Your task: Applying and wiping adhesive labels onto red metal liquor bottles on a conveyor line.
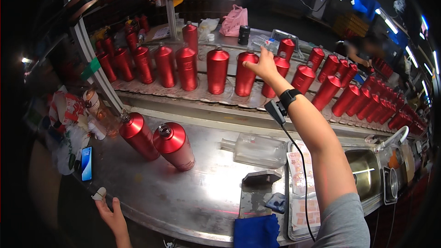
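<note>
standing bottle [244,80] by right hand [265,68], papered tray [298,234]

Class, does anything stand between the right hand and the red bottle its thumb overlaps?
Nothing visible stands between the right hand and that red bottle; whether they touch is hard to tell.

Bottles [217,72] on the conveyor [156,91] behind the table [133,186]

A shiny red bottle [245,79] with sloping shoulders stands upright among similar red bottles [217,73].
</note>
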Demonstrator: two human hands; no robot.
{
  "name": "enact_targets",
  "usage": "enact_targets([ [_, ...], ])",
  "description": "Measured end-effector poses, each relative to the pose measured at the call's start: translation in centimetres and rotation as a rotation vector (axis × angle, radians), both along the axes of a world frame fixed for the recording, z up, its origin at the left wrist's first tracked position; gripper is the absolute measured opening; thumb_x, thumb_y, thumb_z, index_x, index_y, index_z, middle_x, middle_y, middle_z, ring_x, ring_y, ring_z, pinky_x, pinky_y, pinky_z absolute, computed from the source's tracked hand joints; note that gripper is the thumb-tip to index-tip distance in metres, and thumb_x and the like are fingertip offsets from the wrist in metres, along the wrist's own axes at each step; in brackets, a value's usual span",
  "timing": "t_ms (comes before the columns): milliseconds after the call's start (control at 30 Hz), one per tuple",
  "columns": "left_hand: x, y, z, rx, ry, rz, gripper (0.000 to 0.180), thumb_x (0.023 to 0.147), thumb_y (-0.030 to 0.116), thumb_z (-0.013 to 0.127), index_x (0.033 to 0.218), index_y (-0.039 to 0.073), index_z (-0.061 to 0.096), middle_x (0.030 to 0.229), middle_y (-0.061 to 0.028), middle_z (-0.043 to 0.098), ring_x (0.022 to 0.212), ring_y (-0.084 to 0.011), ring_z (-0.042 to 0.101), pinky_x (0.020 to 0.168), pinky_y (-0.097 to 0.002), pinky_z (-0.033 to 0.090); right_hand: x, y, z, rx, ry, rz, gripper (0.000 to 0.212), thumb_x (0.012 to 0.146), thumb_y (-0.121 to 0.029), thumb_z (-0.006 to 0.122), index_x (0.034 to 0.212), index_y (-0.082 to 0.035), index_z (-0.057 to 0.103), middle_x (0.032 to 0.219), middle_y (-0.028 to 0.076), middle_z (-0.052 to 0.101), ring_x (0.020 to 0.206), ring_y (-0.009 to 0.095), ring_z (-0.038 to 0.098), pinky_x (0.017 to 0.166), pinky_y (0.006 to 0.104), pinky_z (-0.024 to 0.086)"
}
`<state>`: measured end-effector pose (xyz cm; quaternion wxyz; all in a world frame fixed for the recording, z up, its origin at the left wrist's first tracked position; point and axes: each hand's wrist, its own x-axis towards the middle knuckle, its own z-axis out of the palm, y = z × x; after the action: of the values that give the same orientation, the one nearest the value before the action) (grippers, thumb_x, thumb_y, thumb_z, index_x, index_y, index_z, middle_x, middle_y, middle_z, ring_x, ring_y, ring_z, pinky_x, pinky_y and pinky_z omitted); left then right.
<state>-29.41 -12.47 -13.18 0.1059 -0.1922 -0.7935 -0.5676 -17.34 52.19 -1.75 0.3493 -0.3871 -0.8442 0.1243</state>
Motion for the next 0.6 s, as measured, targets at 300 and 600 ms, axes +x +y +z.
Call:
enact_targets([
  [300, -1.4, -0.2, -2.3, 0.022, -0.037, 0.0, 0.052, 0.087, -0.005, 0.056, 0.137, -0.007, 0.04, 0.136, -0.0178, 0.049, 0.132, -0.0288, 0.044, 0.115, -0.0413, 0.029, -1.0, 2.5, -3.7, -0.032, 0.073, -0.137, 0.087, 0.061, -0.044, 0.088, 0.122, 0.003, 0.048, 0.122, 0.028, 0.053, 0.112, 0.042, 0.057, 0.094, 0.0448, 0.05],
  [600, 0.5, -0.2, -0.6, 0.08, -0.068, -0.061, 0.052, 0.086, -0.005, 0.057, 0.136, -0.007, 0.041, 0.135, -0.0168, 0.05, 0.131, -0.0276, 0.045, 0.115, -0.0403, 0.029, 4.4, 2.9, -3.9, 0.163, 0.11, -0.155, 0.076, 0.062, -0.038, 0.085, 0.114, 0.005, 0.05, 0.113, 0.03, 0.055, 0.109, 0.044, 0.056, 0.093, 0.0467, 0.049],
])
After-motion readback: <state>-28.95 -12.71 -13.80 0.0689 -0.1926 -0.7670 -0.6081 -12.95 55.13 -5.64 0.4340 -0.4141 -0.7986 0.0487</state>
